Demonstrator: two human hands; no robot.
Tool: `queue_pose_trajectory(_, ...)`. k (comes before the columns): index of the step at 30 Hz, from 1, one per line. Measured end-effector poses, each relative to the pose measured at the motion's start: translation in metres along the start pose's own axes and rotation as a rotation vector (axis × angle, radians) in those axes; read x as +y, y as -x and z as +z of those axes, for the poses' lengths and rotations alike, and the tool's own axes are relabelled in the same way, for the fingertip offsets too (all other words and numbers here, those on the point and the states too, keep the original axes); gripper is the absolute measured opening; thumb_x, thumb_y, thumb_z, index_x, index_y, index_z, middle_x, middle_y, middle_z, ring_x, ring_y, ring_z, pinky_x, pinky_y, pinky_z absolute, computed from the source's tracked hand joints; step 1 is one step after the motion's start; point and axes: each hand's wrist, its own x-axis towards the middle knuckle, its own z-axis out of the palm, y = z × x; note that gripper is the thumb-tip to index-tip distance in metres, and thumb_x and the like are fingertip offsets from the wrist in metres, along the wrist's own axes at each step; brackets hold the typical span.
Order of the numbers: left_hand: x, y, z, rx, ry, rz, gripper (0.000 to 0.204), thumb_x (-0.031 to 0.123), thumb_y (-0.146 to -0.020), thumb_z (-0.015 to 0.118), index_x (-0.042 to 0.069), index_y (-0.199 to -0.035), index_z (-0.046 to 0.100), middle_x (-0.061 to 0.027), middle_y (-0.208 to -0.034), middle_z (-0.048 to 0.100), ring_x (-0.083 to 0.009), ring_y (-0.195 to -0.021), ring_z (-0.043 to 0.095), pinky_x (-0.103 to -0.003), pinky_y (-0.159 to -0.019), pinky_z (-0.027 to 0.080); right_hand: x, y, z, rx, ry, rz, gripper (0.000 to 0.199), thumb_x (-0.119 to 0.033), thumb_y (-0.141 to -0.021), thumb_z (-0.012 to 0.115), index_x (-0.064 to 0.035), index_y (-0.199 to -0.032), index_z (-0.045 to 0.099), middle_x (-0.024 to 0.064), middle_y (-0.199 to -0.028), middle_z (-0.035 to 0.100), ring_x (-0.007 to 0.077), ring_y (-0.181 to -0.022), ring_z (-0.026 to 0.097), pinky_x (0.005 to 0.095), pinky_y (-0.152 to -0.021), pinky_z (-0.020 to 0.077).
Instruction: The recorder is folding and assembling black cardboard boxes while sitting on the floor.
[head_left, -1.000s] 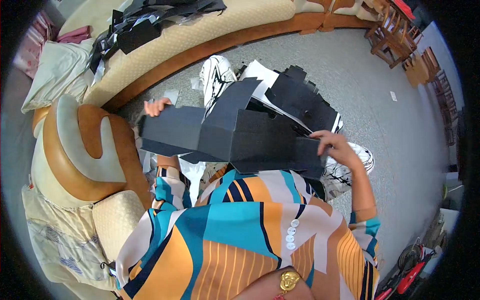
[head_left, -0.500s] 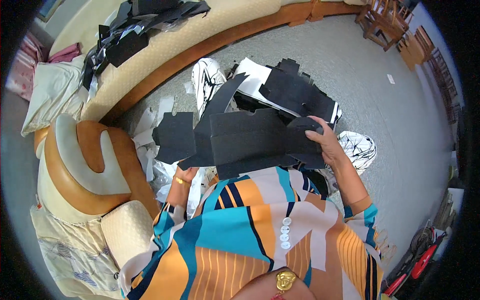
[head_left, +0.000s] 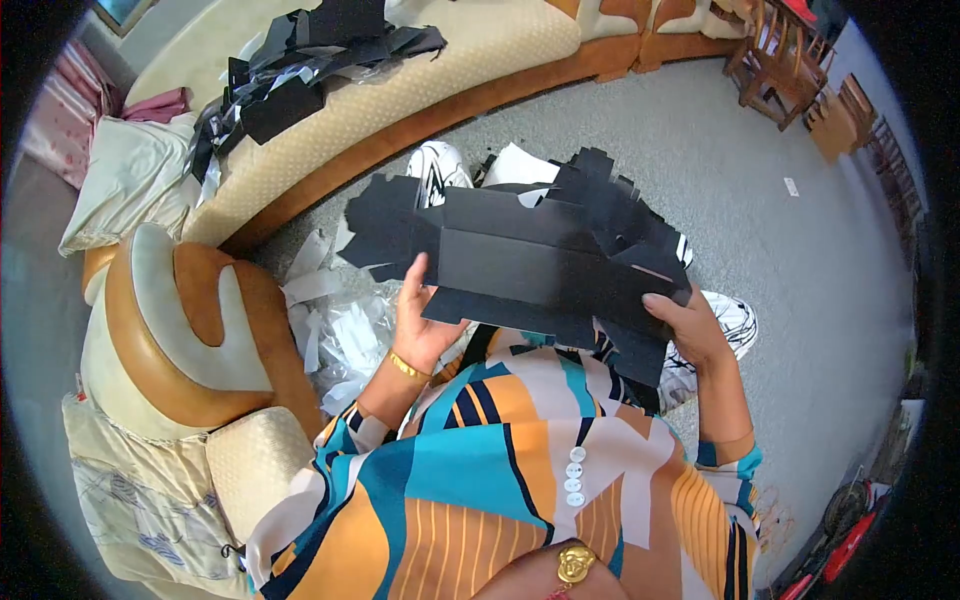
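A flat black cardboard box blank (head_left: 530, 265) with creases and flaps spans the space between my two hands, above my lap. My left hand (head_left: 425, 325) grips its lower left edge, thumb on the face and the other fingers partly hidden underneath. At the right end, my right hand (head_left: 693, 325) pinches a flap, thumb on top and fingers behind. Just beyond it lie more black cardboard pieces (head_left: 595, 180) and a white sheet (head_left: 518, 166), partly covered by the blank. Whether the black flaps at the far left belong to the same blank, I cannot tell.
Clear plastic and white scraps (head_left: 350, 335) litter the floor at left, beside a rounded tan-and-cream armrest (head_left: 165, 330). A heap of black cardboard pieces (head_left: 285, 105) lies on the long cream sofa (head_left: 480, 55). Wooden chairs (head_left: 785, 60) stand far right. White patterned shoes (head_left: 730, 325) flank the pieces.
My left hand has come up from beneath the cardboard and rightward, its thumb now on the face. The blank is spread flatter, and its right end has moved slightly right with my right hand.
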Motion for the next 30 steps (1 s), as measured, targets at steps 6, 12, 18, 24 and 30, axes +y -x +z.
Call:
queue_pose_trajectory(6,0.009,-0.044,0.029,-0.144,0.004,0.114,0.041,0.034,-0.083,0.053,0.004,-0.11,0.051,-0.0108,-0.112,0.054,-0.027,-0.105,0.049,-0.042,-0.093,0.034,-0.016,0.009,-0.019,0.024,0.194,-0.119,0.046,-0.02,-0.074,0.065,-0.0019,-0.113,0.049,0.0064,-0.104,0.056,0.016,-0.094,0.051,0.0295,-0.084,0.0404)
queue_pose_trajectory(12,0.02,-0.058,0.061,-0.343,0.091,0.353,0.04,0.035,-0.084,0.051,0.005,-0.11,0.051,-0.0102,-0.109,0.056,-0.0252,-0.1,0.052,-0.04,-0.089,0.039,0.004,0.01,0.01,-0.038,-0.307,-0.066,0.045,-0.014,-0.075,0.065,-0.0031,-0.114,0.047,0.0049,-0.106,0.055,0.0174,-0.096,0.052,0.0295,-0.085,0.0408)
queue_pose_trajectory(18,0.027,-0.058,0.071,-0.308,-0.176,0.515,0.043,0.036,-0.087,0.045,0.005,-0.117,0.044,-0.0102,-0.115,0.051,-0.0254,-0.104,0.05,-0.039,-0.091,0.039,0.029,-0.02,-0.014,0.031,0.097,0.099,0.044,-0.015,-0.077,0.061,-0.0025,-0.116,0.045,0.0064,-0.105,0.056,0.0184,-0.095,0.053,0.0296,-0.083,0.0406)
queue_pose_trajectory(24,0.006,-0.058,0.09,-0.26,-0.224,0.498,0.046,0.036,-0.083,0.052,0.001,-0.112,0.047,-0.0121,-0.108,0.055,-0.0231,-0.096,0.055,-0.035,-0.088,0.042,-0.051,-0.022,-0.001,0.448,0.584,-0.678,0.052,-0.022,-0.078,0.056,0.0005,-0.121,0.039,0.013,-0.111,0.054,0.0249,-0.103,0.051,0.0341,-0.091,0.0354)
queue_pose_trajectory(30,-0.017,-0.068,0.086,-0.284,-0.251,0.287,0.047,0.036,-0.082,0.052,-0.001,-0.112,0.047,-0.0134,-0.109,0.054,-0.0227,-0.098,0.054,-0.034,-0.088,0.043,-0.081,-0.045,0.071,0.216,0.745,-0.609,0.033,-0.032,-0.081,0.051,-0.0021,-0.094,0.055,0.021,-0.08,0.058,0.0356,-0.078,0.058,0.0391,-0.068,0.0436)
